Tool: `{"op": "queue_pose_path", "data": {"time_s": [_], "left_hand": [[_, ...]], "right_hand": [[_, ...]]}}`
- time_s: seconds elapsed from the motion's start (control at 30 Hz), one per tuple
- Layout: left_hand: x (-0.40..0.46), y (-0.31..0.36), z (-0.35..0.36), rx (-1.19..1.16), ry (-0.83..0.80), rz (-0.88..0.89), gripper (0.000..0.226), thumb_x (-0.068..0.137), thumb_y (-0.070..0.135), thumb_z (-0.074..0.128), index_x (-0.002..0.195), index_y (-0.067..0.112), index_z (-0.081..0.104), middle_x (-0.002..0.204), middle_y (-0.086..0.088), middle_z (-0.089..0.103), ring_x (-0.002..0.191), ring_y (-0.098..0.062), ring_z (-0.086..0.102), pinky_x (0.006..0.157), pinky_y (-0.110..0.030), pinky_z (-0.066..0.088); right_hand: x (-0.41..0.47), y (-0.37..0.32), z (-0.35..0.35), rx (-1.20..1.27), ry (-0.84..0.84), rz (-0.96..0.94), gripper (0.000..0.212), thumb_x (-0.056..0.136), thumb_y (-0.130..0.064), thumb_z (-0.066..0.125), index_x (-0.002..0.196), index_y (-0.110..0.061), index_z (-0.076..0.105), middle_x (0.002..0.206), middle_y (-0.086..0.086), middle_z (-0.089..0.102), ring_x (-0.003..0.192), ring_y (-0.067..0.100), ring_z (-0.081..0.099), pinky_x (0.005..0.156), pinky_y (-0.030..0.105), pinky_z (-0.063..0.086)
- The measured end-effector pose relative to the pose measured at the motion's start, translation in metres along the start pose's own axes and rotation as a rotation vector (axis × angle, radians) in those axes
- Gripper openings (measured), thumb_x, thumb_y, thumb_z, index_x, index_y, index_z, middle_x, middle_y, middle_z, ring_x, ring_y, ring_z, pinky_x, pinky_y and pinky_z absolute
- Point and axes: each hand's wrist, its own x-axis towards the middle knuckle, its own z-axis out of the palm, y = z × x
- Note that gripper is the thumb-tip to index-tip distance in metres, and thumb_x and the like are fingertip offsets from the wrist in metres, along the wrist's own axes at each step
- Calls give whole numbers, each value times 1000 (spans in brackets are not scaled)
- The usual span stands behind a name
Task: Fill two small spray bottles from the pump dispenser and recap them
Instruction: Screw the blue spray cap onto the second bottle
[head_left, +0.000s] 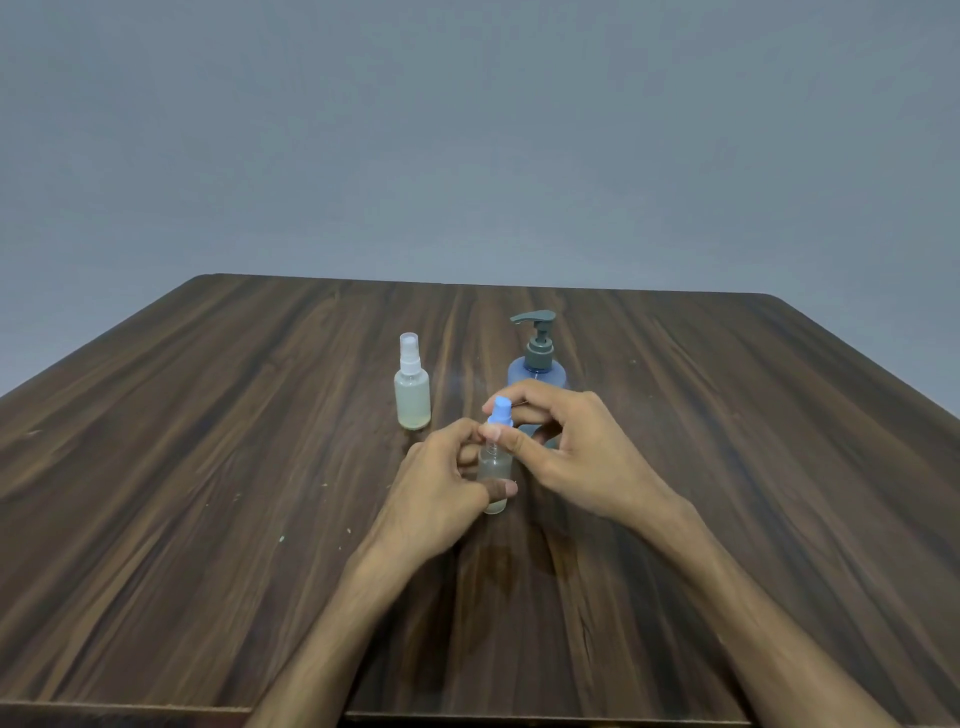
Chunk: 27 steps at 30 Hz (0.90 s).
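Note:
A small clear spray bottle (494, 470) with pale liquid stands on the wooden table (208, 467) at the centre. My left hand (441, 488) grips its body. My right hand (571, 447) pinches its blue spray cap (502, 410) at the bottle's neck. A second small spray bottle (412, 389), capped in clear white and holding pale liquid, stands upright to the back left. The blue pump dispenser (537, 358) with a grey pump head stands just behind my right hand, its lower body hidden by my fingers.
Small crumbs or specks (283, 538) lie on the table to the left of my left forearm. A plain grey wall rises behind the table's far edge.

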Motion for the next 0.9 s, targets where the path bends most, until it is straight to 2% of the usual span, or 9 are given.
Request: {"op": "queue_pose_path", "data": {"time_s": [0.1, 0.2, 0.3, 0.4, 0.57, 0.7, 0.83, 0.9], "left_hand": [[0, 0, 0, 18, -11, -18, 34, 82, 12, 92, 105, 23, 69, 73, 23, 75, 77, 9, 72, 84, -28, 57], [-1, 2, -1, 48, -20, -35, 33, 83, 15, 92, 101, 23, 65, 69, 26, 73, 72, 11, 69, 78, -29, 55], [-3, 5, -1, 55, -19, -50, 33, 84, 15, 91, 100, 22, 63, 80, 16, 80, 81, 4, 74, 89, -38, 61], [-4, 9, -2, 55, -23, -55, 33, 85, 14, 91, 99, 20, 62, 87, 8, 82, 90, -6, 77, 94, -45, 61], [-5, 8, -1, 42, -14, -51, 33, 84, 9, 90, 93, 14, 59, 79, 4, 80, 79, -9, 75, 90, -45, 60], [-4, 6, 0, 33, -19, -51, 33, 83, 7, 90, 92, 12, 58, 73, 2, 76, 71, -7, 67, 88, -45, 58], [-4, 7, 0, 39, -24, -59, 32, 83, 8, 90, 95, 13, 60, 80, -4, 79, 78, -12, 71, 90, -48, 58], [-4, 7, -1, 42, -23, -59, 32, 83, 8, 90, 97, 13, 62, 83, -7, 79, 84, -21, 74, 92, -50, 58]], "right_hand": [[0, 0, -3, -17, -47, 7, 17, 101, -29, 76, 113, -18, 72, 104, -10, 79, 99, 5, 75, 85, 27, 62], [0, -2, -5, -29, -69, 7, 13, 99, -29, 78, 109, -21, 75, 103, -12, 77, 100, 6, 73, 83, 26, 61], [0, -1, -6, -77, -53, 24, 17, 97, -30, 79, 112, -20, 79, 104, -11, 76, 97, 6, 68, 77, 21, 53], [1, -2, -7, -84, -48, 32, 20, 96, -29, 81, 113, -18, 80, 104, -10, 75, 92, 7, 67, 76, 16, 47], [3, -3, -11, -78, -82, 32, 15, 95, -27, 83, 109, -21, 81, 98, -10, 75, 88, 9, 68, 73, 21, 52], [11, -11, -22, -154, -168, 11, 5, 94, -27, 83, 98, -27, 81, 90, -14, 75, 85, 4, 70, 70, 14, 50], [21, -22, -30, -268, -268, -27, 4, 93, -26, 83, 96, -28, 82, 88, -13, 74, 85, 2, 70, 72, 22, 57], [25, -28, -33, -322, -321, -38, 5, 93, -26, 81, 97, -29, 82, 88, -11, 75, 83, 3, 70, 75, 29, 60]]}}
